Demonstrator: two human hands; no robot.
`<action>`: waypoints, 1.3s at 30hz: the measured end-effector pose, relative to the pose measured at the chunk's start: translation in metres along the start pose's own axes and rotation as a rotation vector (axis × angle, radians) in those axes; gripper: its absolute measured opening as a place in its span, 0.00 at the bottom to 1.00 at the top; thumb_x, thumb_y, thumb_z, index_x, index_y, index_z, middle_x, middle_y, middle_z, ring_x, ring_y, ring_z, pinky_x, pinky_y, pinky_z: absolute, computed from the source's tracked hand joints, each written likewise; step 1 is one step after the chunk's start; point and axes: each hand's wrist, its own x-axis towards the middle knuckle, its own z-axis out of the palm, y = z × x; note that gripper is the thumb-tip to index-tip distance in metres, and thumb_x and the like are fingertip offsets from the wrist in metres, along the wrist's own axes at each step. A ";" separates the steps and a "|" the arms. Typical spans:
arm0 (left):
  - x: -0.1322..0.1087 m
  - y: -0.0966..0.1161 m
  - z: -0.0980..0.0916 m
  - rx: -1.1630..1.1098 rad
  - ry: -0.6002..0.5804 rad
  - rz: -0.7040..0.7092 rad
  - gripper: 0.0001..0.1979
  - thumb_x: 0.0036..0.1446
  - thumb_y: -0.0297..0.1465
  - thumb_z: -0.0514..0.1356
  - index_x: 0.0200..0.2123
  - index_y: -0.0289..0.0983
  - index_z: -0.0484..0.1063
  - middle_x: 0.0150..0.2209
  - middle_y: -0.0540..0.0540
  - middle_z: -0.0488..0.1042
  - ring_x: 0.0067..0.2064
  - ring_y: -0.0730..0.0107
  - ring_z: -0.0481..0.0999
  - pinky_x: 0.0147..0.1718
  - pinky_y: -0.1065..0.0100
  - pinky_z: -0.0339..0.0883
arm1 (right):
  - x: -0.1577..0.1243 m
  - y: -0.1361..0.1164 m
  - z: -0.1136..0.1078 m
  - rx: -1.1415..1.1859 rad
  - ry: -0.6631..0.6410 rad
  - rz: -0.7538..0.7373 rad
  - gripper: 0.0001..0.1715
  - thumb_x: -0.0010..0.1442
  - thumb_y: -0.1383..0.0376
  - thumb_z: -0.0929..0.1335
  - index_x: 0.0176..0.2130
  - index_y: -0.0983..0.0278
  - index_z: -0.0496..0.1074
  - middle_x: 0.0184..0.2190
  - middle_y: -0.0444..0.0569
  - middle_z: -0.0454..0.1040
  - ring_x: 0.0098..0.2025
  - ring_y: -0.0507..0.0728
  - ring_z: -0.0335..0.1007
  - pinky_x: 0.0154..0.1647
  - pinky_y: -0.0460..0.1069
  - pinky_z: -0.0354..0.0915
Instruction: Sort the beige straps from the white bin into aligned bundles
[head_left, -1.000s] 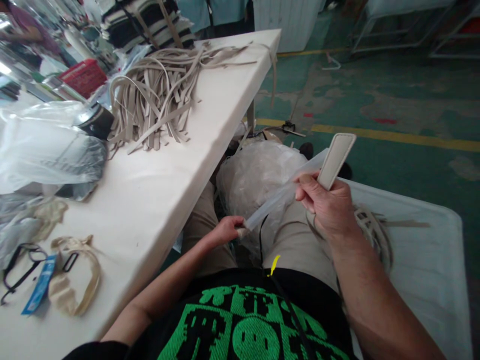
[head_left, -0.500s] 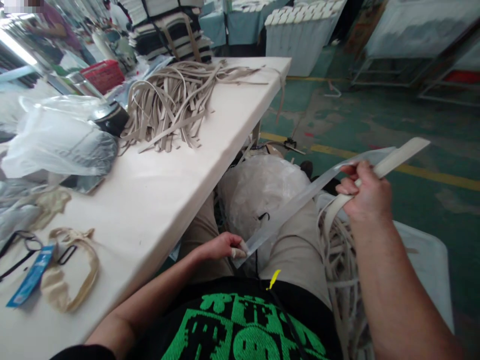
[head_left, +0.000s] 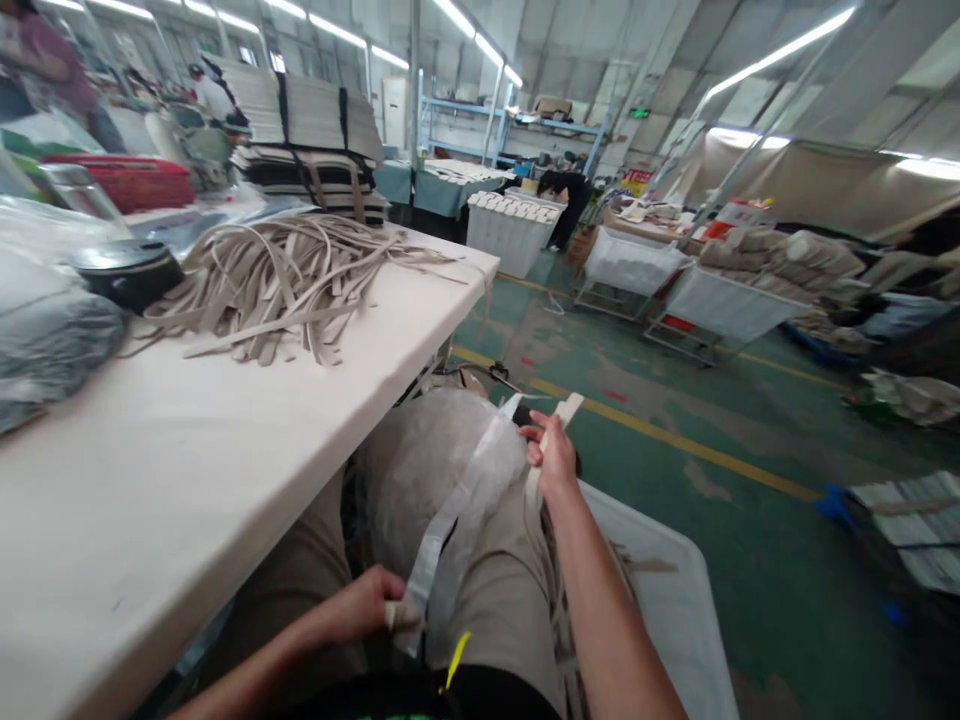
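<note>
My right hand [head_left: 553, 455] is stretched out over my knee, closed on the end of a beige strap [head_left: 561, 412] and the far end of a long clear plastic sleeve [head_left: 463, 500]. The sleeve runs back to my left hand [head_left: 367, 608], which pinches its near end low by my lap. More beige straps [head_left: 556, 600] trail under my right forearm into a white bin [head_left: 667, 600]. A full clear plastic bag [head_left: 420, 465] sits between my knees.
A white table [head_left: 187, 450] at my left carries a big heap of beige straps [head_left: 277, 280], a dark round container [head_left: 124, 270] and plastic bags [head_left: 45, 330]. Green floor with a yellow line [head_left: 675, 440] lies ahead; carts, stacked goods and other people stand farther off.
My head has lifted, so the hall now shows. My right hand has moved forward and down with the strap, and the sleeve now hangs slacker between my hands.
</note>
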 end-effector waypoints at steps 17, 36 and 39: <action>0.019 0.043 0.004 -1.080 0.395 0.058 0.11 0.50 0.32 0.68 0.35 0.34 0.71 0.35 0.45 0.75 0.33 0.70 0.76 0.37 0.69 0.69 | -0.193 0.065 0.003 -0.566 -0.821 0.440 0.33 0.59 0.39 0.58 0.34 0.66 0.68 0.22 0.46 0.75 0.12 0.45 0.53 0.14 0.42 0.46; 0.014 0.042 0.012 -1.138 0.441 0.087 0.19 0.41 0.37 0.72 0.29 0.35 0.66 0.24 0.52 0.71 0.24 0.74 0.70 0.29 0.71 0.63 | -0.204 0.075 0.008 -0.656 -0.893 0.466 0.35 0.59 0.38 0.58 0.35 0.67 0.67 0.23 0.48 0.75 0.13 0.45 0.53 0.14 0.43 0.46; 0.015 0.042 0.011 -1.154 0.458 0.100 0.22 0.38 0.39 0.73 0.28 0.36 0.65 0.23 0.53 0.69 0.24 0.74 0.70 0.29 0.72 0.62 | -0.203 0.076 0.008 -0.660 -0.901 0.469 0.34 0.59 0.39 0.58 0.35 0.67 0.68 0.23 0.48 0.75 0.13 0.45 0.53 0.15 0.43 0.47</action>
